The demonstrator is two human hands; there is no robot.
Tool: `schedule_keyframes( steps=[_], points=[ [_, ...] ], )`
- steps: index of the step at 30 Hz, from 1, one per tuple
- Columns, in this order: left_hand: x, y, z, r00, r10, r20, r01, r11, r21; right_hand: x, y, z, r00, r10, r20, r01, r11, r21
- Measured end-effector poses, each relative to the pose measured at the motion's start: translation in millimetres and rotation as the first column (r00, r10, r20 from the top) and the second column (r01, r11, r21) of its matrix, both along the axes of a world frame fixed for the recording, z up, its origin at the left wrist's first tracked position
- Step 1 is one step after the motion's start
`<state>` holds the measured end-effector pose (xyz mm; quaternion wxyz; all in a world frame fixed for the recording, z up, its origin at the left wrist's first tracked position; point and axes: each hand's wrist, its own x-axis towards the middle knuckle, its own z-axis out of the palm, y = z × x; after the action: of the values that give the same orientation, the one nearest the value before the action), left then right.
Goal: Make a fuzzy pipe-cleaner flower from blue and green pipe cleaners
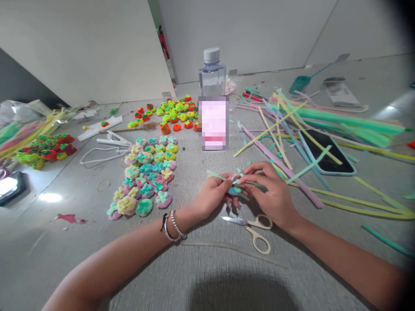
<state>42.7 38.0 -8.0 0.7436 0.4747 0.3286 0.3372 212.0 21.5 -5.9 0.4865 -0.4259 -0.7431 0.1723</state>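
Both hands meet above the grey table. My left hand pinches a small blue fuzzy piece with a green pipe cleaner sticking out to the left. My right hand is closed on the same piece from the right, fingers pressed on the green stem. Small cream-handled scissors lie on the table just under my hands. My left wrist wears bead bracelets.
Several pastel fuzzy flowers lie to the left, brighter ones behind and red-green ones at far left. A water bottle stands at the back. Loose pipe cleaners cover a phone at right. A white cable lies left.
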Motion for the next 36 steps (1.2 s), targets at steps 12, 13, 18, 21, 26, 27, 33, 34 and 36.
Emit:
schedule_keyframes(
  steps=[12,13,18,21,26,27,33,34,36],
  points=[
    [-4.4,-3.1,6.6,0.915,0.397,-0.075,-0.326,0.835,0.443,-0.5,-1.4,2.7,0.997,-0.03,-0.07,0.015,0.978,-0.206],
    [-4.2,-2.5,6.5,0.913,0.401,-0.08,-0.325,0.831,0.452,-0.7,-1.2,2.3,0.998,-0.002,-0.071,-0.016,0.966,-0.257],
    [-2.9,-4.7,3.7,0.912,0.367,-0.181,-0.246,0.846,0.473,-1.5,0.5,2.0,0.991,0.127,-0.04,-0.133,0.925,-0.357],
    [-4.2,-7.4,2.8,0.891,0.374,-0.259,-0.19,0.823,0.535,-1.8,1.9,2.2,0.99,0.14,-0.033,-0.142,0.915,-0.378],
    [-6.8,-5.6,4.3,0.865,0.386,-0.32,-0.146,0.805,0.575,-2.0,1.3,1.9,0.991,0.131,0.04,-0.112,0.943,-0.313],
    [-7.0,-4.8,4.8,0.855,0.385,-0.347,-0.122,0.801,0.586,-2.1,0.8,1.6,0.99,0.127,0.059,-0.105,0.951,-0.29],
    [-7.5,-4.6,5.6,0.775,0.442,-0.452,-0.012,0.725,0.689,-2.5,0.6,-1.1,0.984,0.128,0.127,-0.09,0.959,-0.268],
    [-7.8,-5.3,5.7,0.772,0.446,-0.453,-0.004,0.716,0.698,-2.3,1.2,-1.4,0.983,0.131,0.125,-0.09,0.952,-0.291],
    [-8.3,-7.0,6.3,0.765,0.454,-0.457,0.018,0.694,0.72,-1.8,2.3,-1.2,0.983,0.139,0.122,-0.095,0.945,-0.313]
  ],
)
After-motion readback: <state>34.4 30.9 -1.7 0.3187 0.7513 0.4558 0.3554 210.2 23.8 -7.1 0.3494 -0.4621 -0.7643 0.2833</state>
